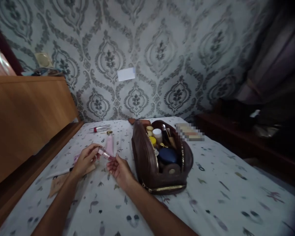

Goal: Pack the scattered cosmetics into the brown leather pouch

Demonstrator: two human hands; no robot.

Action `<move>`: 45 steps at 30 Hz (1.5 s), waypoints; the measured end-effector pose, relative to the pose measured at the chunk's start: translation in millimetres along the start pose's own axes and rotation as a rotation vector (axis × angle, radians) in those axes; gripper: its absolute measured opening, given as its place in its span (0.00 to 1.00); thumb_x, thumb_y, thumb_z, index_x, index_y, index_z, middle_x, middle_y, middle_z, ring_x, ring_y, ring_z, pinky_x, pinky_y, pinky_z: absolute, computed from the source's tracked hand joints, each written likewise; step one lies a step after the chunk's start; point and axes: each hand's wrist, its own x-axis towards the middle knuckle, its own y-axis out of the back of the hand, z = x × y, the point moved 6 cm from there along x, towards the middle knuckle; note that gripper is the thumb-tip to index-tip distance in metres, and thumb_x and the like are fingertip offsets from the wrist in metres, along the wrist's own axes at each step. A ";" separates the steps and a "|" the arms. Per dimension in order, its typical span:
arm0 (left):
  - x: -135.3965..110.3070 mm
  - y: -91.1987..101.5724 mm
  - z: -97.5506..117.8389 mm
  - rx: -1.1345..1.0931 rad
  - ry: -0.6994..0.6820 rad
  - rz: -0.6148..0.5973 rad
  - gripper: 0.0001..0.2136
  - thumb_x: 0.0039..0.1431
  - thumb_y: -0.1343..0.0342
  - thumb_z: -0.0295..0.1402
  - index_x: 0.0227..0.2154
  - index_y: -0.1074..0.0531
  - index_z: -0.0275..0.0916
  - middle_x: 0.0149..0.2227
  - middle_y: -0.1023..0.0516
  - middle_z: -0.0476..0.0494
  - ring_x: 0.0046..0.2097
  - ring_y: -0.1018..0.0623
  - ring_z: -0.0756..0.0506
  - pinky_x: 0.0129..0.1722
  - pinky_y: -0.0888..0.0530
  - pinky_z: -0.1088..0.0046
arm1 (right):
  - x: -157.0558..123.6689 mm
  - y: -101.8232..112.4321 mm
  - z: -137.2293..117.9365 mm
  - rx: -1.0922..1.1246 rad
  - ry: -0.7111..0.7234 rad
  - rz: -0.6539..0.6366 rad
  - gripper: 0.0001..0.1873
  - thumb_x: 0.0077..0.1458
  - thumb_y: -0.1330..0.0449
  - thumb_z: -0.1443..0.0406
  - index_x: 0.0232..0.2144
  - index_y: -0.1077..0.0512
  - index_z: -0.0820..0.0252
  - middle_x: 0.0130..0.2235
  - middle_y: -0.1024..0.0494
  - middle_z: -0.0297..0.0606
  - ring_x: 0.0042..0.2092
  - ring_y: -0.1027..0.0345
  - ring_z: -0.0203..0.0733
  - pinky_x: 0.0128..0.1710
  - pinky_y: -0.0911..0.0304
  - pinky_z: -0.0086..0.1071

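My left hand (88,157) pinches one end of a slim pink lip gloss tube (105,153), and the fingers of my right hand (120,168) close on its other end. The tube is tilted, with its right end lower. Just behind it, a larger pale pink tube (109,144) lies on the patterned sheet. A brown bag (142,154) stands unzipped to the right of my hands. Inside are a dark blue rounded item (167,155), a white-lidded jar (157,135), a yellow lid (152,141) and several slim cosmetics. Beneath my left arm is a tan flat item (57,185), partly hidden.
A clear slim tube with a red band (99,128) lies farther back on the sheet. Behind the bag's right side sits a pixelated flat item (189,132). A wooden panel (31,121) borders the left, and a patterned wall (147,59) rises behind.
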 end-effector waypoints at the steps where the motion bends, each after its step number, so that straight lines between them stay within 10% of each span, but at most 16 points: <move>1: -0.4 0.0 -0.4 -0.011 0.018 0.014 0.19 0.51 0.40 0.49 0.38 0.26 0.38 0.30 0.28 0.49 0.28 0.32 0.51 0.26 0.36 0.79 | -0.3 0.4 -0.7 0.026 -0.016 0.014 0.22 0.58 0.41 0.53 0.21 0.29 0.65 0.19 0.25 0.38 0.18 0.33 0.32 0.19 0.41 0.23; 11: 10.0 -35.6 55.9 -0.048 -0.138 -0.024 0.16 0.54 0.40 0.44 0.38 0.27 0.37 0.28 0.28 0.47 0.27 0.31 0.51 0.22 0.36 0.78 | -1.0 0.1 -2.7 0.056 -0.041 -0.018 0.26 0.59 0.44 0.50 0.23 0.27 0.67 0.19 0.26 0.38 0.18 0.33 0.33 0.20 0.42 0.24; 24: 34.8 -154.4 178.9 0.422 -0.564 -0.354 0.11 0.60 0.46 0.39 0.40 0.26 0.38 0.31 0.23 0.48 0.33 0.27 0.48 0.31 0.32 0.76 | 4.1 2.1 1.0 0.087 -0.062 0.043 0.28 0.58 0.44 0.48 0.20 0.28 0.66 0.16 0.28 0.37 0.16 0.36 0.33 0.18 0.46 0.24; 33: 49.6 -226.2 178.7 0.999 -0.644 -0.653 0.07 0.62 0.48 0.34 0.37 0.27 0.42 0.30 0.24 0.51 0.31 0.27 0.47 0.31 0.37 0.74 | 6.2 2.0 2.5 0.079 -0.061 0.043 0.27 0.57 0.44 0.47 0.21 0.29 0.65 0.16 0.27 0.36 0.15 0.36 0.33 0.16 0.46 0.24; 45: 58.9 -242.9 162.7 1.288 -0.648 -0.720 0.06 0.63 0.48 0.35 0.39 0.29 0.42 0.37 0.22 0.47 0.40 0.24 0.45 0.36 0.33 0.73 | 8.8 2.7 4.7 0.071 -0.078 0.075 0.26 0.58 0.44 0.47 0.21 0.31 0.63 0.16 0.27 0.36 0.14 0.35 0.33 0.14 0.50 0.23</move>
